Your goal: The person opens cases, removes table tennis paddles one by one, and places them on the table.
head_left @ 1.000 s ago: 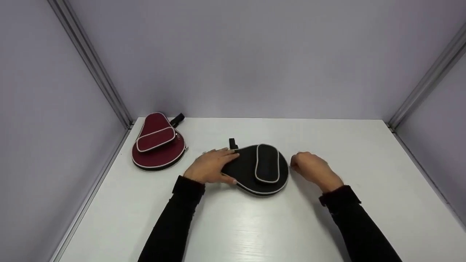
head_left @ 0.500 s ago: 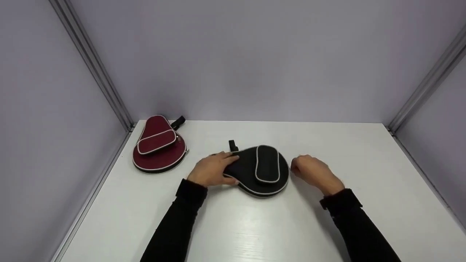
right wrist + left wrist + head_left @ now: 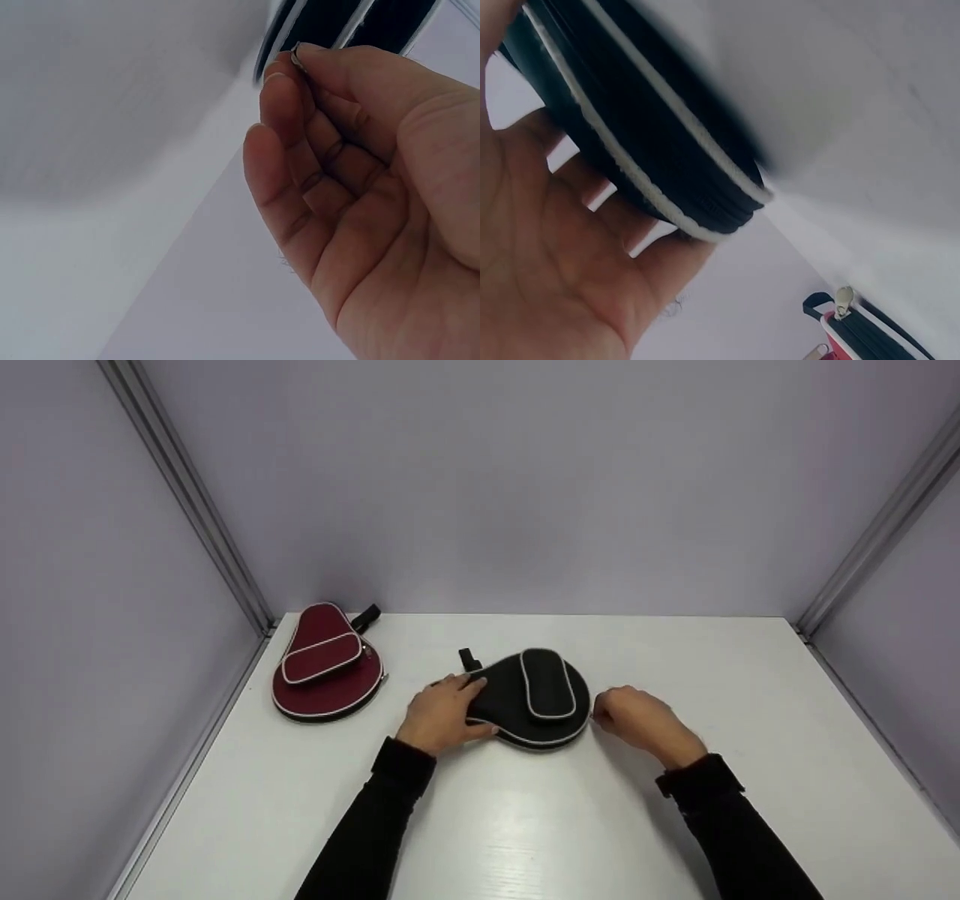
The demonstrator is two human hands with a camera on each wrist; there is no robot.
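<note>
Centrally placed on the white table: one black case, paddle-shaped, edged with white piping, laid flat with its narrow end to the left and its round end to the right. On its upper face, one raised black pocket, white-edged, is set across the round end. At the far side of the narrow end, one short black strap is seen projecting.

Left hand: the narrow end of the black case is spanned and held, the thumb being laid at the near edge and the fingers spread over the top. Gaps between the fingers are shown in the left wrist view.

Right hand: positioned just beside the right edge of the round end, fingers curled. One small metal zip pull is pinched between thumb and forefinger at the case's edge; the remaining fingers are bent loosely towards the palm.

At the far left, well apart from the right hand: one dark red case, also paddle-shaped, laid with its narrow end to the far side. A slanted, white-edged red pocket is fitted to its face.

Both forearms are covered by black sleeves, extended from the near side. The table is bounded by a pale back wall, a left wall and a right wall.
</note>
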